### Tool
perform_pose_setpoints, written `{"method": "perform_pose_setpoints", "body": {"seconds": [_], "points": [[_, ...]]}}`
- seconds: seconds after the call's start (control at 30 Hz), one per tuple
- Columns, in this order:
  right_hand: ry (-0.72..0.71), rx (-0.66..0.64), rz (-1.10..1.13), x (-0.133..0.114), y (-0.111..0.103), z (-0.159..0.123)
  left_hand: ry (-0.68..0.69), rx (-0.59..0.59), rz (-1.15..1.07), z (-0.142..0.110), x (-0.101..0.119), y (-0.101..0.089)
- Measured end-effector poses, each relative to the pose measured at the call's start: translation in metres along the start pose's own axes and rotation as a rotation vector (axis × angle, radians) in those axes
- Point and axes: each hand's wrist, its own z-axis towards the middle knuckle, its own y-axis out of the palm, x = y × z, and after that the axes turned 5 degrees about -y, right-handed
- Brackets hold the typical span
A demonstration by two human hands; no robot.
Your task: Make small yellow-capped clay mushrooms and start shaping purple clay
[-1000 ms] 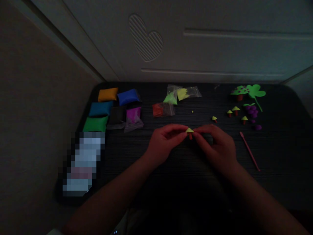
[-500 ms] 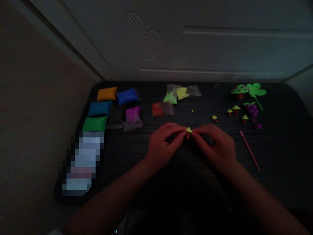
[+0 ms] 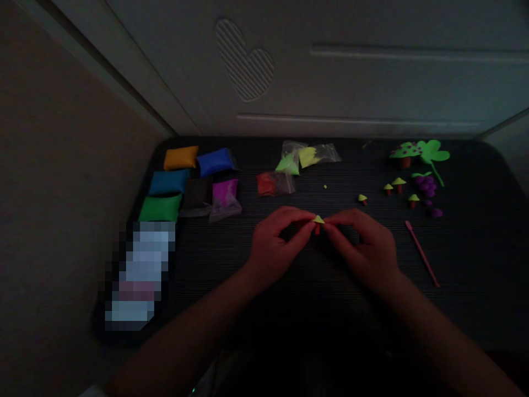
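Between my two hands is a small clay mushroom [image 3: 318,220] with a yellow cap and a reddish-brown stem. The thumb and forefinger of my left hand [image 3: 279,240] pinch the cap's left edge. From the other side, my right hand [image 3: 363,240] pinches the cap's right edge, with its fingertips close to the stem. Several similar little mushrooms [image 3: 399,183] stand to the right, and one of them, a tilted mushroom [image 3: 362,199], is nearest my right hand. A tiny yellow crumb [image 3: 325,187] lies just beyond my fingers.
Clay packets, including an orange packet [image 3: 181,158] and a red packet [image 3: 266,184], lie left and centre on the dark table [image 3: 215,248]. A pink tool [image 3: 422,253] rests at right, below purple clay grapes [image 3: 425,184] and a green clay flower [image 3: 433,153]. Behind is a white panel [image 3: 351,88].
The mushroom has shifted very slightly to the left between my fingertips. Both hands keep nearly the same pose, and the things on the table stay where they were.
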Motion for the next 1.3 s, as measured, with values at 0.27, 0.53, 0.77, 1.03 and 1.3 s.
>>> {"method": "perform_pose_setpoints", "body": {"seconds": [0.27,0.53,0.77,1.03,1.3], "points": [[0.011,-0.016,0.002,0.0001,0.0001,0.0001,-0.033,0.011,-0.004,0.0016,0.0011,0.0004],[0.019,-0.029,-0.019,0.0002,0.0001,0.0004,-0.033,-0.019,0.032,0.0012,-0.0017,-0.0003],[0.028,-0.037,-0.014,-0.0007,0.0000,0.0013,-0.043,-0.043,0.038,0.0026,-0.0012,-0.0006],[0.033,-0.037,-0.044,0.0014,0.0012,0.0009,-0.026,-0.051,0.074,0.0010,-0.0045,0.0011],[-0.011,-0.045,-0.075,0.0014,0.0013,0.0011,-0.040,-0.050,0.134,0.0012,-0.0048,0.0018]]}}
